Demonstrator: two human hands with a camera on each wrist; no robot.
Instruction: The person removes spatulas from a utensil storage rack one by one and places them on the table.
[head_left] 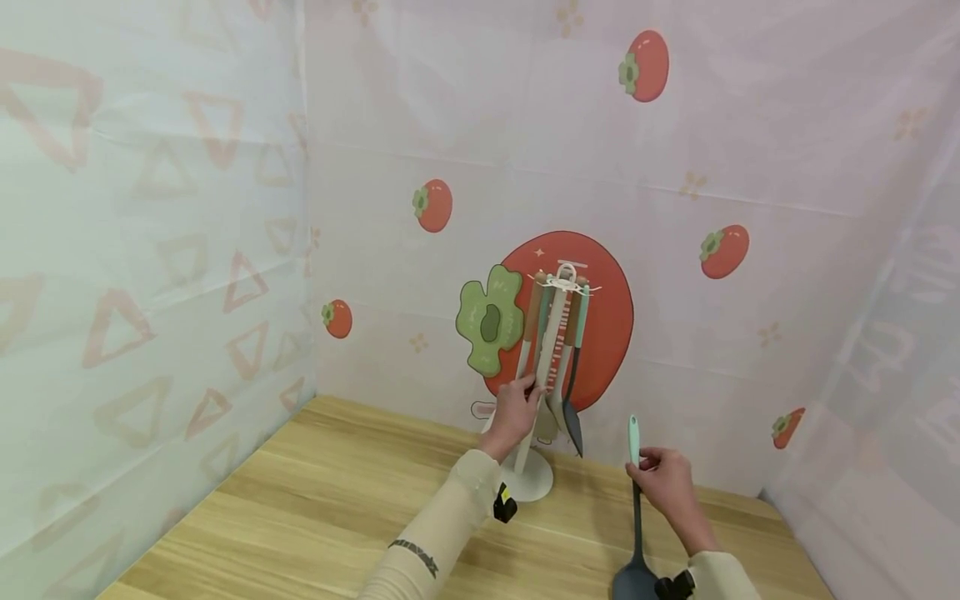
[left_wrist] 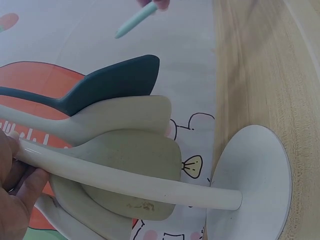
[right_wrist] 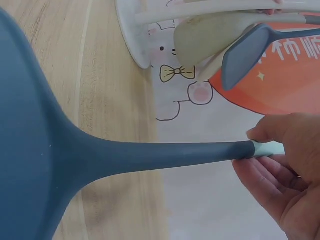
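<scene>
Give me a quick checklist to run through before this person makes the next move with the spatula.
1. Right hand secure on the spatula: ok, it pinches the pale green handle near its lower end.
2. Left hand steadying the stand pole: ok, it grips the pole.
3. Stand base on the table: ok, it sits flat on the wood.
4. Space between the spatula and the dark hanging spatula: ok, they are apart.
5. Free place on the hooks: cannot tell, handles crowd them.
6. Held spatula's blade off the table: cannot tell.
</scene>
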